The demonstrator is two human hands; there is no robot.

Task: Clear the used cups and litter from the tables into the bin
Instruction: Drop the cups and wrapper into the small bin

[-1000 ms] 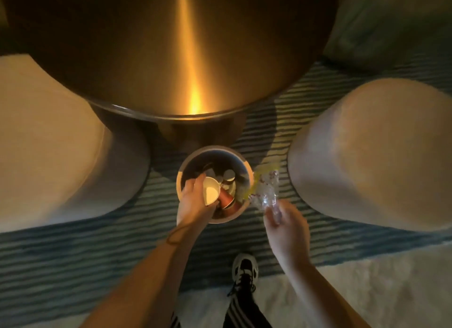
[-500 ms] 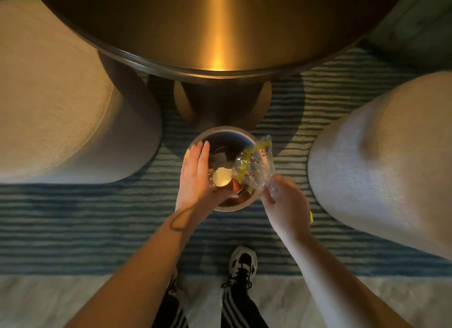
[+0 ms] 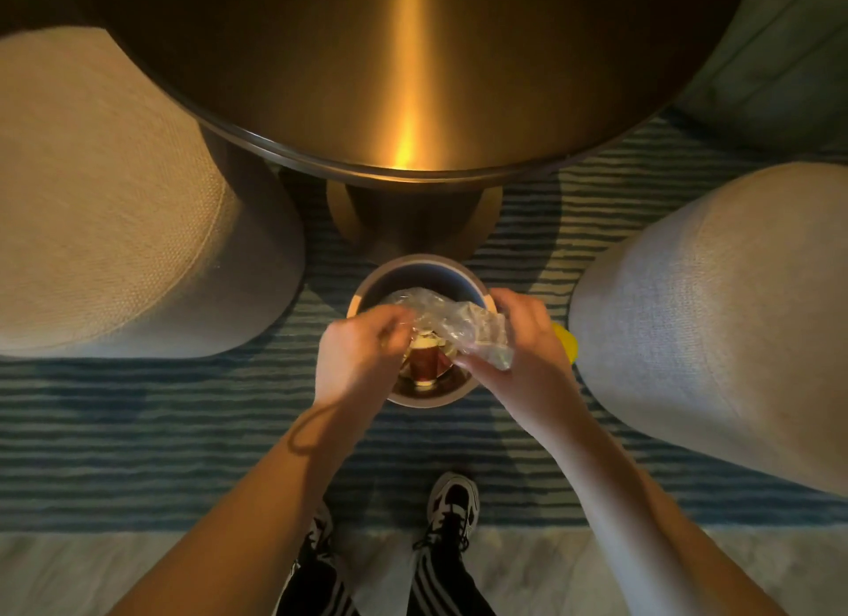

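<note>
One bin, one clear plastic wrapper, one red cup, one round table, two pale poufs, two hands, two shoes

Table top looks like brushed metal, glossy with a gold sheen. The two poufs are coarse woven cloth, matt. The wrapper is crinkly clear plastic, shiny. Rug is soft ribbed fabric, the bin smooth and matt.
</note>
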